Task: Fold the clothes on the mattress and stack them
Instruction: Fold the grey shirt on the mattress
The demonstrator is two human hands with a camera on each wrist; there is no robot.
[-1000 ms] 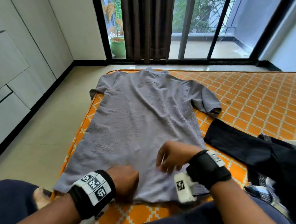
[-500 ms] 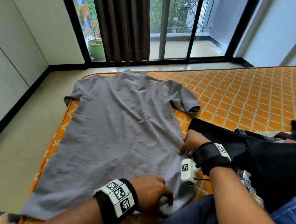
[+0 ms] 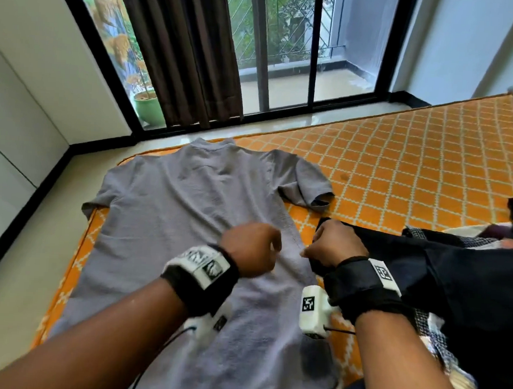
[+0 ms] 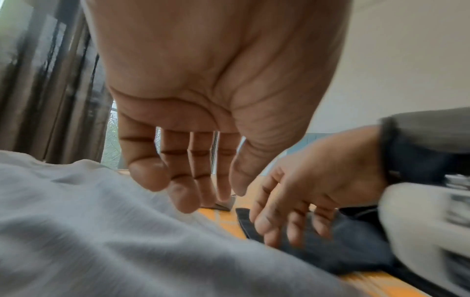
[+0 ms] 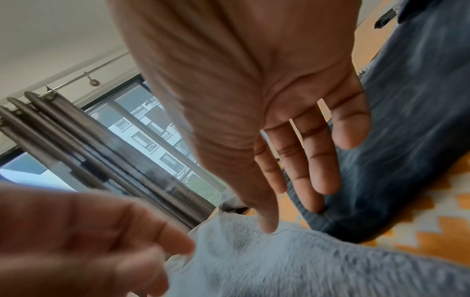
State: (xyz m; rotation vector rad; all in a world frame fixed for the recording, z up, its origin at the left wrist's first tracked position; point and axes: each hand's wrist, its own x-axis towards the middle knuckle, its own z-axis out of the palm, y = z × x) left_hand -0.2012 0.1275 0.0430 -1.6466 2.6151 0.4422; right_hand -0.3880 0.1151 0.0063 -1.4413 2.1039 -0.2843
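Note:
A grey T-shirt (image 3: 187, 220) lies spread flat, collar away from me, on the orange patterned mattress (image 3: 416, 162). My left hand (image 3: 250, 248) hovers over the shirt's right half with its fingers hanging loosely curled and nothing in them, as the left wrist view shows (image 4: 193, 180). My right hand (image 3: 333, 244) sits at the shirt's right side edge. In the right wrist view its fingers (image 5: 318, 160) are nearly straight over a dark garment (image 5: 406, 140), and the thumb tip touches the grey shirt (image 5: 305, 261). The dark garment (image 3: 454, 281) lies crumpled just right of the shirt.
A checked cloth (image 3: 425, 319) lies under the dark garment at the right. Pale floor (image 3: 19, 270) runs along the mattress's left edge. Beyond the mattress stand brown curtains (image 3: 182, 54), a sliding glass door (image 3: 288, 46) and a green pot (image 3: 148, 108).
My left hand has let go of the shirt's bottom hem and moved up beside the right hand. The right hand stays at the shirt's right edge, fingers now on the dark garment.

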